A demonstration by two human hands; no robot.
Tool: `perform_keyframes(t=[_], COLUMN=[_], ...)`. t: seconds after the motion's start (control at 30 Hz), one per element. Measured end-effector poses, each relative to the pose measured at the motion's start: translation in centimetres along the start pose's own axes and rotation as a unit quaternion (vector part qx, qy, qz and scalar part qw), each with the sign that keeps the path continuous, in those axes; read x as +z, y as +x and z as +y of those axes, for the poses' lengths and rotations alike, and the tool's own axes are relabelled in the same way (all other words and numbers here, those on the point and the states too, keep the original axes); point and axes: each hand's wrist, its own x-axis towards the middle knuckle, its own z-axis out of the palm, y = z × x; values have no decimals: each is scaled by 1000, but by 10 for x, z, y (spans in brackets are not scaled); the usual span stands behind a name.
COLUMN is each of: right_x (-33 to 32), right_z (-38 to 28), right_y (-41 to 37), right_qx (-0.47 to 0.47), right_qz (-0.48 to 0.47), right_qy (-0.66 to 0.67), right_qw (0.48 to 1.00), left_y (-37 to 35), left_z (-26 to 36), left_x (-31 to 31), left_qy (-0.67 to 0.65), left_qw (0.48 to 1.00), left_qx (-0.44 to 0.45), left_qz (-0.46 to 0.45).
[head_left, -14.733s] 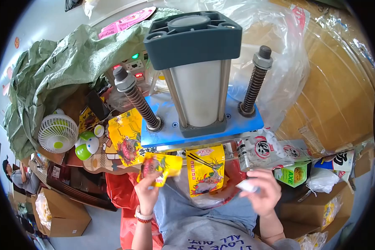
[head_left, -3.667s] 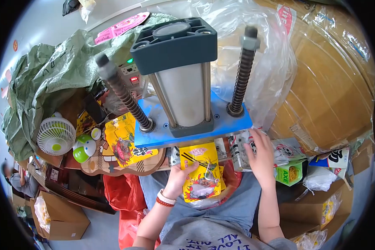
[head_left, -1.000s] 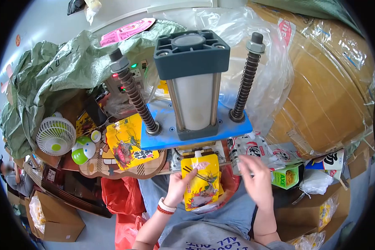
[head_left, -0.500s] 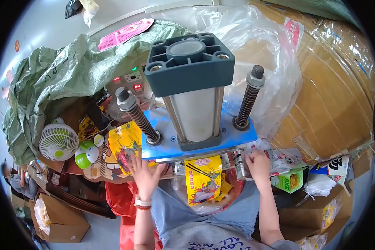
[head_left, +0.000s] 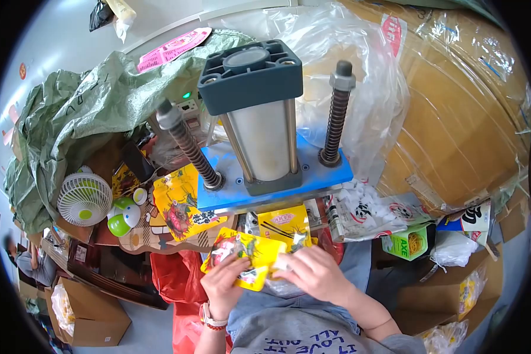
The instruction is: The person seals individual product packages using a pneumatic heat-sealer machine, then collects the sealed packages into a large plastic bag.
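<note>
Pouch is stretching left to right on the near side of the press, my left hand pinching its near-left edge, my right hand pinching a white piece at its right end.

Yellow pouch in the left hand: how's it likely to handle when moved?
The yellow pouch looks thin and flat, so probably light and floppy. Its shiny printed surface suggests film, perhaps slippery. Both left hand and right hand are at it; one alone might let it sag.
</note>
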Motion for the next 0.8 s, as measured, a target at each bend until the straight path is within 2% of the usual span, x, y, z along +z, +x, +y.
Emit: perform_keyframes(t=[0.07,0.1,0.17,0.2,0.23,0.3,0.37,0.43,0.5,0.53,0.57,0.6,0.63,0.67,0.7,0.73,0.8], right_x=[-20,-29,-43,-47,-48,-33,-41,-59,-65,-63,-51,-33,-23,-19,-15,-14,-26], right_z=[-16,-23,-28,-27,-24,-4,6,10,33,43,64,92,105,102,98,94,82], right_y=[3,1,1,2,4,2,0,-7,-18,-16,-28,-50,-67,-77,-85,-86,-78], right_qx=[-51,-56,-31,-6,32,85,140,224,246,271,272,293,310,310,320,330,325], right_qz=[-3,9,-5,-16,-56,-53,-12,51,119,140,137,77,16,16,0,-20,-17], right_qy=[28,61,76,92,62,12,16,35,-73,-170,-169,-242,-313,-311,-251,-187,-161], right_qw=[998,997,997,996,996,995,990,973,959,937,937,922,898,898,914,925,932], left_y=[2,1,5,7,4,-7,-9,6,26,33,38,44,43,41,41,40,48], left_z=[17,17,27,28,26,10,1,-4,-13,-16,-19,-18,-18,-18,-20,-24,-39], left_x=[-11,-16,-15,-7,5,43,74,88,93,98,100,97,99,102,103,101,79], left_qy=[-44,-105,-186,-186,-221,-268,-419,-502,-581,-597,-611,-621,-620,-622,-625,-600,-445], left_qw=[998,990,974,975,964,917,808,735,651,641,631,604,603,608,612,638,756], left_qx=[24,49,51,49,-33,-204,-366,-432,-469,-467,-466,-486,-489,-482,-474,-468,-444], left_qz=[-47,-83,-116,-115,-142,-213,-193,-148,-135,-121,-106,-111,-111,-108,-101,-115,-183])
